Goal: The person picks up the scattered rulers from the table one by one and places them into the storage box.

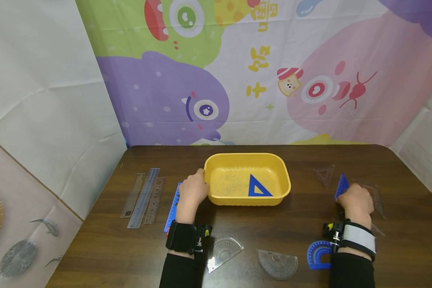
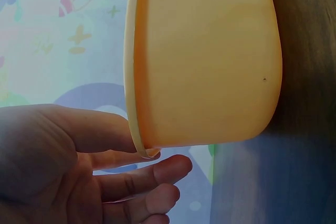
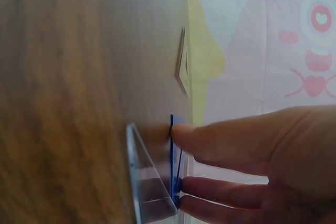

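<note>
My left hand [image 1: 193, 193] holds the left rim of a yellow plastic basin [image 1: 245, 201]. In the left wrist view the thumb and a finger pinch that rim [image 2: 133, 66], and the other fingers stay loose below. One blue set square [image 1: 253, 192] lies inside the basin. On the right, my right hand [image 1: 356, 203] pinches a second blue set square [image 1: 342, 185] between thumb and fingertips, seen in the right wrist view as a thin blue edge [image 3: 172, 166]. Clear set squares [image 1: 379, 202] lie around and partly under this hand.
Several clear rulers [image 1: 143, 198] lie at the left, beside a blue ruler [image 1: 173, 208] partly behind the left arm. Two clear protractors [image 1: 225, 250] and a blue protractor [image 1: 314, 256] are near the front. A clear triangle [image 1: 324, 175] lies right of the basin. A patterned cloth [image 1: 252, 120] hangs behind.
</note>
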Available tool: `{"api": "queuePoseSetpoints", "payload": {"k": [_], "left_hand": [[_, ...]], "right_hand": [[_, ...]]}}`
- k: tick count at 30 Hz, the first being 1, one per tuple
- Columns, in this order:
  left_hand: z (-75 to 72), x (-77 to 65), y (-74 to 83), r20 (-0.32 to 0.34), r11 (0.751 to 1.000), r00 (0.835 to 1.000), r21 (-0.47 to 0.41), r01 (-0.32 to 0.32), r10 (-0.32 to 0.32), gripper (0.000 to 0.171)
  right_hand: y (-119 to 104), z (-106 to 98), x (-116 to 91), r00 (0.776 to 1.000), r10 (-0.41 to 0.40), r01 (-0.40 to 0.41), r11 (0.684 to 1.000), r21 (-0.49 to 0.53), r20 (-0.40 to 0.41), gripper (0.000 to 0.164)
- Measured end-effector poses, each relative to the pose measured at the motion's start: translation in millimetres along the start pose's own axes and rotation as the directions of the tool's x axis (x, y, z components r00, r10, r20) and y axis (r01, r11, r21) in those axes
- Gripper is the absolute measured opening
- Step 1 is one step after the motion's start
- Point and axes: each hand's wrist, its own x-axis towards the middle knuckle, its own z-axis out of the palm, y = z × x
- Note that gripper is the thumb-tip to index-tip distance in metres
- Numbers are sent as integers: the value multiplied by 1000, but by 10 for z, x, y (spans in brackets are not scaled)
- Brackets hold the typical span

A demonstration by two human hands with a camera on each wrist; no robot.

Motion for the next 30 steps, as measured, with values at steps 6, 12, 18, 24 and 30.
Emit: {"api": "queuePoseSetpoints", "payload": {"k": [6, 12, 18, 24, 30], "left_hand": [[5, 17, -6, 5, 1000, 1000, -6, 1, -1, 39], [7, 20, -9, 10, 1000, 1000, -5, 3, -3, 39], [2, 12, -13, 10, 1000, 1000, -4, 6, -6, 40], [0, 2, -12, 10, 1000, 1000, -12, 3, -2, 40], [0, 2, -12, 1, 1000, 1000, -13, -6, 6, 40]], "right_hand": [[-47, 33, 6, 999, 19, -18, 1000, -19, 28, 76], [-124, 61, 4, 997, 60, -60, 998, 3, 45, 73], [-142, 67, 17, 997, 66, -66, 998, -4, 41, 72], [-140, 72, 31, 998, 55, -54, 998, -41, 17, 71], [-151, 66, 31, 997, 74, -74, 995, -63, -1, 74]]}}
